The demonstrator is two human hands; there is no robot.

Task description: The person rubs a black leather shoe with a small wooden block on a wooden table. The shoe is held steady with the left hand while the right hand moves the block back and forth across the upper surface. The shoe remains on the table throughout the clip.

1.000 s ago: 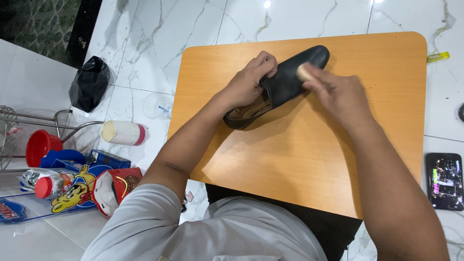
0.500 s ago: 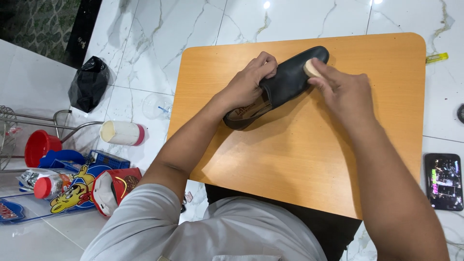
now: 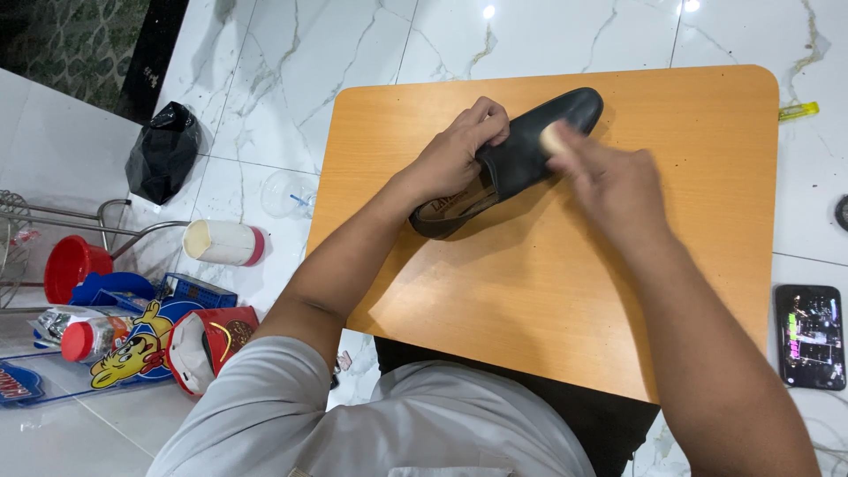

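A black leather shoe [image 3: 565, 124] lies on its side on the orange wooden table [image 3: 548, 291], toe pointing to the far right. My left hand [image 3: 455, 150] grips the shoe at its opening, fingers curled over the edge, with the tan insole showing below. My right hand [image 3: 609, 181], blurred with motion, presses a small pale beige pad [image 3: 552, 137] against the shoe's upper, pinched at the fingertips.
On the white marble floor to the left lie a black bag [image 3: 163, 150], a white can with a pink lid [image 3: 225, 243], a red cup [image 3: 71, 265], colourful packets and a metal rack. A phone [image 3: 808, 336] lies on the floor at the right, a yellow marker [image 3: 798, 111] beyond the table.
My right hand with the pad has slid a little along the shoe's upper and is now blurred. The left hand and the shoe have stayed in place.
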